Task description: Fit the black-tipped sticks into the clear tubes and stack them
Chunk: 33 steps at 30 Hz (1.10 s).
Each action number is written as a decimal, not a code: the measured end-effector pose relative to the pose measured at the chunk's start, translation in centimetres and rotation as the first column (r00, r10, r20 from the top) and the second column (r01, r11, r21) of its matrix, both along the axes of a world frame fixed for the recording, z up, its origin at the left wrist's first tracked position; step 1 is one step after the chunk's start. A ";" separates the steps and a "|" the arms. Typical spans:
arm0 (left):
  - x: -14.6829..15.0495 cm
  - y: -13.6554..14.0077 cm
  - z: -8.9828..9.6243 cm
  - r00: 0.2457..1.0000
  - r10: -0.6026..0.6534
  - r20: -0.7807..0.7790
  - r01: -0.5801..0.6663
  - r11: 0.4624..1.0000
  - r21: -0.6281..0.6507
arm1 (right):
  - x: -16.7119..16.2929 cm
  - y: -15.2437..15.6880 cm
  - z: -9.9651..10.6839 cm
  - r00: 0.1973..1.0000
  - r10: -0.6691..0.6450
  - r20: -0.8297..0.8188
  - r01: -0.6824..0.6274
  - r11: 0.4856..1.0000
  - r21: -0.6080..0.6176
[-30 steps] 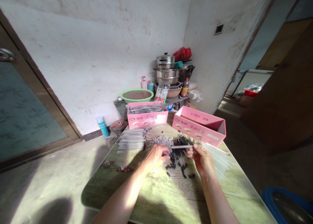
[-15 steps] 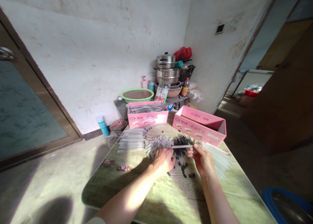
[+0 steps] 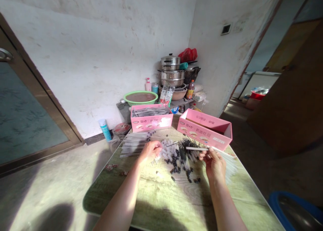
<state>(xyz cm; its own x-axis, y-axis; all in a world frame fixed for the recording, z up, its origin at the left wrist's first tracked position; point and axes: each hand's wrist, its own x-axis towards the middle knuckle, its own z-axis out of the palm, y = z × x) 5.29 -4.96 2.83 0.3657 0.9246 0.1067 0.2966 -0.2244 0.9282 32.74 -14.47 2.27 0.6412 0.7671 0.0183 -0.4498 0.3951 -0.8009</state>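
Observation:
My right hand (image 3: 214, 160) pinches a slim whitish tube, like a pen barrel (image 3: 195, 149), which points left over a bundle of thin dark rods (image 3: 186, 145). My left hand (image 3: 150, 151) is closed in a pinch at the left edge of a pile of small white pieces (image 3: 168, 152). A thin dark rod shows near its fingertips, but I cannot tell whether the hand holds it. Small black caps (image 3: 174, 162) lie scattered between the hands. Whitish tubes (image 3: 135, 144) lie in a row on the left, and clear tubes (image 3: 230, 165) spread beside my right hand.
At the table's (image 3: 161, 197) far edge stand a pink box (image 3: 151, 122) filled with greyish sticks and a second pink box (image 3: 204, 133). Behind them are a green basin (image 3: 140, 102), stacked pots (image 3: 173, 76) and a bottle (image 3: 190, 90). A blue-rimmed tub (image 3: 277, 200) is at lower right.
My left hand has moved left and slightly up, away from the tube, uncovering black caps and white pieces. My right hand still holds the tube, now a little further right.

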 end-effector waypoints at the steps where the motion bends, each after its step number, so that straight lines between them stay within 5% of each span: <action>1: -0.4 0.2 -0.1 0.999 -0.014 0.033 0.013 1.000 0.014 | 0.1 0.0 0.0 1.000 -0.011 0.000 0.011 1.000 0.005; 22: -0.2 0.7 -1.0 0.991 -0.103 0.084 0.105 0.994 -0.010 | -0.1 0.1 0.0 0.999 -0.029 0.038 0.030 0.999 -0.031; 28: 1.7 -0.9 0.3 0.972 -0.030 0.232 0.066 0.987 -0.146 | -1.3 0.4 -0.2 0.989 0.115 0.094 -0.105 0.989 -0.105; 33: 3.3 -1.6 -0.4 0.967 0.030 0.253 0.005 0.991 -0.137 | -2.8 0.4 0.1 0.946 0.308 0.103 -0.287 0.941 -0.176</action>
